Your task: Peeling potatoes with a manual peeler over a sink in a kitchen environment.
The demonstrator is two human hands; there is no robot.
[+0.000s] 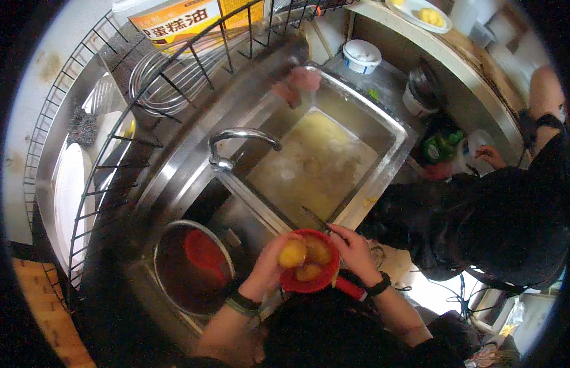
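Over a small red pan [326,283], my left hand [266,267] is closed around a yellow potato [293,253] that looks peeled. Several brownish potatoes [317,250] lie inside the pan, whose red handle [351,287] points toward the lower right. My right hand [356,250] grips a knife [313,217] at the pan's right rim. Its dark blade points up and left, over the sink's near corner, apart from the potato in my left hand.
The metal sink [389,132] ahead holds cloudy water; its faucet [245,138] reaches in from the left. A steel pot [165,245] with a red ladle-like tool stands left. A black wire rack [91,196] curves along the left. A person in black [481,214] works at right.
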